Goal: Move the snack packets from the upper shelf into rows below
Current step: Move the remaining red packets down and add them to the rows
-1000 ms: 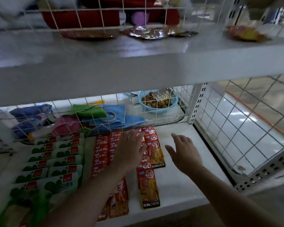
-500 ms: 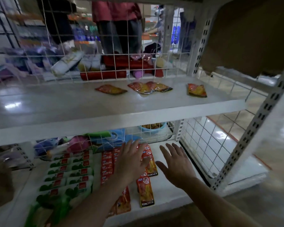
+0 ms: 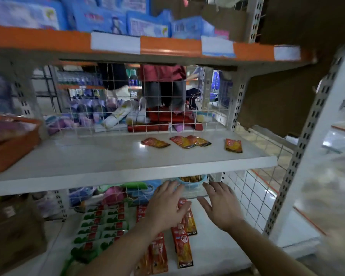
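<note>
On the white upper shelf (image 3: 108, 166) lie several red-and-yellow snack packets: one at the left (image 3: 154, 142), an overlapping pair in the middle (image 3: 189, 141), one at the right (image 3: 233, 145). On the lower shelf (image 3: 217, 248), matching packets lie in rows (image 3: 184, 250). My left hand (image 3: 167, 208) hovers over those rows with fingers spread and holds nothing. My right hand (image 3: 220, 206) is beside it, fingers straight, empty, just below the upper shelf's front edge.
Green-and-white packets (image 3: 100, 226) lie in rows at the lower left. A blue bowl (image 3: 191, 181) sits behind wire mesh. An orange basket (image 3: 10, 140) stands on the upper shelf's left. A perforated upright (image 3: 299, 156) stands right. People stand behind the mesh (image 3: 163, 86).
The view has tilted upward, so the upper shelf and a top orange-edged shelf appear. Both hands have lifted from the lower rows toward the upper shelf's front edge.
</note>
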